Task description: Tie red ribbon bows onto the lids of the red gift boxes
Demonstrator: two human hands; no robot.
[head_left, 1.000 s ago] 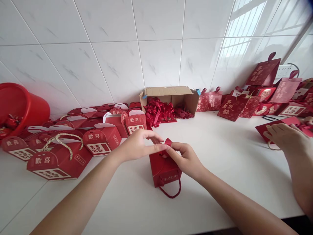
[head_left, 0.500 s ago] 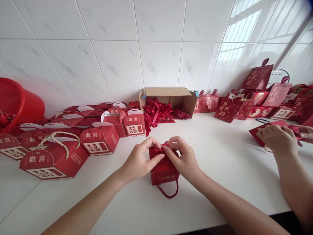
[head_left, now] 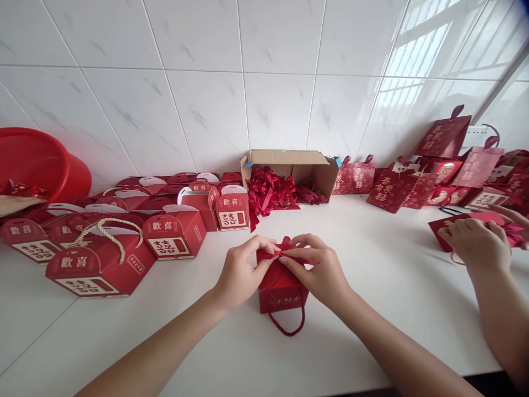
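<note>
Before me on the white table stands a small red gift box (head_left: 283,289), its dark red rope handle (head_left: 294,333) drooping onto the tabletop on the near side. Over the top of the box both hands meet, fingertips close together. A red ribbon (head_left: 270,254) is pinched between thumb and fingers of my left hand (head_left: 244,271). My right hand (head_left: 316,270) pinches the same ribbon from the other side. Part of the ribbon and its knot or bow is covered by my fingers.
Red gift boxes (head_left: 176,231) crowd the left side, near a red bucket (head_left: 74,173) with another hand at it. Behind, a cardboard box (head_left: 289,156) holds red ribbons (head_left: 270,190). At right, another person's hands (head_left: 481,242) work at a red bag; more bags (head_left: 390,190) stand behind.
My fingers have shifted slightly on the ribbon, still pinching it. A hand has appeared at the red bucket on the left. The view has turned a little to the left.
</note>
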